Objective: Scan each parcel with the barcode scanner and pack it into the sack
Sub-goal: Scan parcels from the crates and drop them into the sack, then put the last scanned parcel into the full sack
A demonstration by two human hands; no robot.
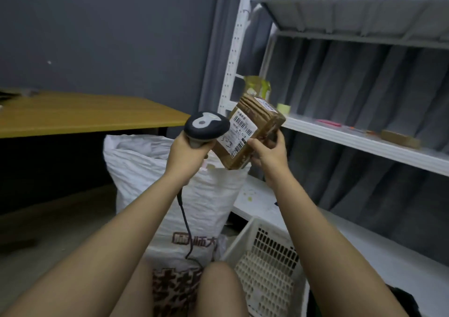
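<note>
The parcel (252, 132) is a brown taped box with white barcode labels, held tilted above the sack. The scanner (206, 126), dark with a grey-white top and a black cable, points at its label. The white woven sack (175, 171) stands open below.

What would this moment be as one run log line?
step: scanning | left hand: grips scanner | right hand: holds parcel | sack: open below

Parcel (252, 132) white label: barcodes, "4218". Sack (194, 219): large brown Chinese characters, only partly legible.
</note>
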